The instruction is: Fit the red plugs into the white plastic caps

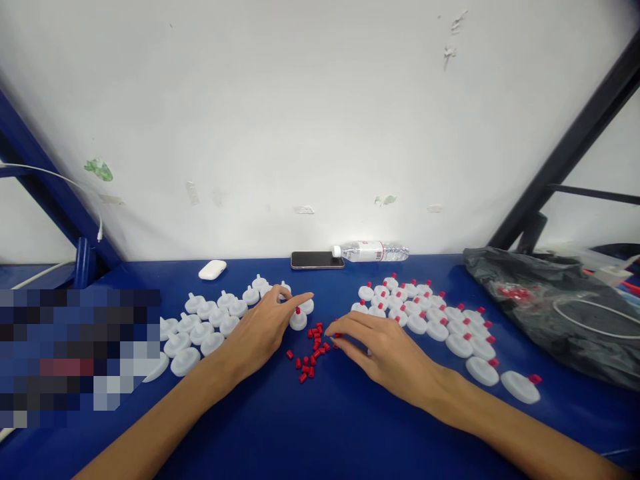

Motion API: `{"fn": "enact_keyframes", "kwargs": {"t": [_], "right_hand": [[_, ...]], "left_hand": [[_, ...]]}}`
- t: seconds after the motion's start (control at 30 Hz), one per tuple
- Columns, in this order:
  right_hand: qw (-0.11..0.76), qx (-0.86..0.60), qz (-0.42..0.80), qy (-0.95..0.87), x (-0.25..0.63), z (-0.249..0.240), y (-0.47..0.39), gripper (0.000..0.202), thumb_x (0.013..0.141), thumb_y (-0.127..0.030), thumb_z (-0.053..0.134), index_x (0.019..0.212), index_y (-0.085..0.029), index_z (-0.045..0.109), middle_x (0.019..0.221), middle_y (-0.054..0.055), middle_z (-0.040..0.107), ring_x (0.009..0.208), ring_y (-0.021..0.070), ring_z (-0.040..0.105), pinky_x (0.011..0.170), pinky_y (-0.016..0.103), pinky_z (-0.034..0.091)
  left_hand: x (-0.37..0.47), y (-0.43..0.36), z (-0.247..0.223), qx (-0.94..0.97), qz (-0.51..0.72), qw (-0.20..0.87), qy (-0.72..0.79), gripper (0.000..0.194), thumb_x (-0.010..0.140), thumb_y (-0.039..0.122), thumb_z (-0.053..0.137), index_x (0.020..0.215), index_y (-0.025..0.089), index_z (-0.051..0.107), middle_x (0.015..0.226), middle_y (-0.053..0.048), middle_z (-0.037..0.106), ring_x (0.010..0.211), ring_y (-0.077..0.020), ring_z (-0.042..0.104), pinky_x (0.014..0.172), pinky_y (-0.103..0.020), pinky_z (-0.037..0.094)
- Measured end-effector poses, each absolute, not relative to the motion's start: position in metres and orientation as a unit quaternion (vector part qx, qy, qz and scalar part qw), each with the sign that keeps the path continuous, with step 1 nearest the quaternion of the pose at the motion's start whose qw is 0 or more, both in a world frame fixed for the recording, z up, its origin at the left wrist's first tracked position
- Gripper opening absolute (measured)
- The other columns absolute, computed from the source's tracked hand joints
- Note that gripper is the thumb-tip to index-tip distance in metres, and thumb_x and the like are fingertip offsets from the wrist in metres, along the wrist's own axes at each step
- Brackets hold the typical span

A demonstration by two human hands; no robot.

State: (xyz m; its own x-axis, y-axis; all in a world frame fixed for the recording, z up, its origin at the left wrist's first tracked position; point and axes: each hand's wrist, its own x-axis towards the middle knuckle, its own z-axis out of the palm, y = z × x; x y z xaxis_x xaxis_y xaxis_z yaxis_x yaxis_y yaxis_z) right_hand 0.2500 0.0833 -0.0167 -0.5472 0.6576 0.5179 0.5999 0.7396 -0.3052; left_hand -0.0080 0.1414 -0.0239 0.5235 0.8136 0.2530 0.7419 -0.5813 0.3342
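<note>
My left hand (265, 327) is reaching forward, fingers parted beside a red-topped white disc (299, 321); my right hand (387, 343) is slanting inward beside loose red caps (317, 345), its pinch unclear.

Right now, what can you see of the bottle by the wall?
The clear, seemingly plastic bottle has a white cap and a red-marked white label. It lies on its side on the blue table by the wall, cap by the phone; whether they touch is unclear. Neither the left hand nor the right hand touches it.
</note>
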Motion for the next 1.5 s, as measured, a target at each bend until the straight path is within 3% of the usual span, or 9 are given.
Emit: {"fn": "enact_keyframes", "kwargs": {"t": [0.17, 0.33, 0.57, 0.7, 0.8, 0.9, 1.1, 1.23, 1.5], "right_hand": [[0.313, -0.358, 0.052, -0.878, 0.250, -0.016, 0.084, 0.017, 0.104, -0.014, 0.061, 0.116, -0.022, 0.069, 0.107, 0.003, 0.077, 0.091, 0.0204, 0.076, 0.081, 0.033, 0.061], [0.315, -0.357, 0.052, -0.878, 0.249, -0.013, 0.084, 0.017, 0.104, -0.013, 0.061, 0.114, -0.022, 0.070, 0.107, 0.004, 0.077, 0.090, 0.0200, 0.076, 0.079, 0.032, 0.061], [0.343, -0.352, 0.038, -0.870, 0.250, -0.009, 0.083, 0.018, 0.105, -0.014, 0.058, 0.117, -0.021, 0.070, 0.108, 0.006, 0.077, 0.092, 0.0195, 0.075, 0.078, 0.030, 0.062], [0.362, -0.332, 0.024, -0.871, 0.250, -0.010, 0.083, 0.015, 0.106, -0.016, 0.059, 0.115, -0.021, 0.069, 0.102, 0.006, 0.078, 0.086, 0.0186, 0.075, 0.072, 0.029, 0.062], [0.376, -0.325, 0.019, -0.868, 0.249, -0.010, 0.083, 0.013, 0.105, -0.015, 0.061, 0.113, -0.021, 0.069, 0.103, 0.005, 0.079, 0.088, 0.0194, 0.076, 0.079, 0.033, 0.063], [0.393, -0.318, 0.013, -0.863, 0.249, -0.008, 0.082, 0.013, 0.104, -0.014, 0.063, 0.113, -0.021, 0.069, 0.104, 0.005, 0.080, 0.092, 0.0195, 0.077, 0.085, 0.034, 0.063], [0.465, -0.290, -0.012, -0.837, 0.248, -0.003, 0.079, 0.020, 0.099, -0.006, 0.067, 0.113, -0.020, 0.069, 0.104, 0.006, 0.080, 0.094, 0.0172, 0.077, 0.089, 0.029, 0.063], [0.492, -0.272, -0.002, -0.827, 0.246, -0.003, 0.077, 0.021, 0.097, -0.005, 0.070, 0.111, -0.019, 0.070, 0.101, 0.006, 0.079, 0.092, 0.0162, 0.077, 0.087, 0.027, 0.064], [0.487, -0.250, 0.020, -0.837, 0.244, -0.008, 0.074, 0.017, 0.101, -0.008, 0.067, 0.112, -0.020, 0.071, 0.098, 0.005, 0.081, 0.092, 0.0172, 0.079, 0.086, 0.029, 0.065]], "left_hand": [[-0.008, 0.143, -0.024, 0.847, 0.221, 0.102, 0.473, 0.029, 0.106, 0.028, 0.049, 0.131, 0.025, 0.062, 0.133, -0.008, 0.060, 0.108, -0.0229, 0.067, 0.093, -0.045, 0.058], [-0.010, 0.145, -0.022, 0.826, 0.236, 0.106, 0.502, 0.019, 0.103, 0.031, 0.063, 0.116, 0.017, 0.066, 0.110, -0.005, 0.072, 0.100, -0.0208, 0.070, 0.089, -0.043, 0.059], [-0.010, 0.146, -0.023, 0.818, 0.265, 0.080, 0.504, 0.027, 0.102, 0.027, 0.064, 0.128, 0.020, 0.065, 0.120, -0.006, 0.070, 0.095, -0.0185, 0.070, 0.086, -0.041, 0.061], [-0.012, 0.148, -0.022, 0.811, 0.295, 0.059, 0.502, 0.025, 0.099, 0.027, 0.066, 0.121, 0.017, 0.072, 0.117, -0.008, 0.070, 0.086, -0.0170, 0.070, 0.080, -0.038, 0.062], [-0.012, 0.146, -0.016, 0.804, 0.337, 0.037, 0.488, 0.024, 0.104, 0.030, 0.059, 0.113, 0.018, 0.077, 0.118, -0.010, 0.071, 0.094, -0.0217, 0.071, 0.085, -0.041, 0.061], [-0.007, 0.138, -0.008, 0.807, 0.376, 0.019, 0.454, 0.029, 0.109, 0.032, 0.050, 0.118, 0.021, 0.075, 0.116, -0.008, 0.073, 0.108, -0.0228, 0.070, 0.094, -0.039, 0.058], [0.010, 0.115, -0.005, 0.871, 0.359, -0.010, 0.336, 0.028, 0.109, 0.038, 0.050, 0.113, 0.021, 0.072, 0.105, -0.004, 0.066, 0.071, -0.0101, 0.063, 0.065, -0.023, 0.052], [0.016, 0.107, -0.010, 0.894, 0.341, -0.026, 0.289, 0.033, 0.104, 0.047, 0.056, 0.108, 0.017, 0.071, 0.097, -0.005, 0.063, 0.070, -0.0119, 0.059, 0.063, -0.024, 0.052], [0.016, 0.104, -0.015, 0.900, 0.341, -0.004, 0.270, 0.030, 0.102, 0.046, 0.061, 0.108, 0.018, 0.071, 0.095, -0.004, 0.060, 0.068, -0.0119, 0.052, 0.059, -0.025, 0.047]]}}
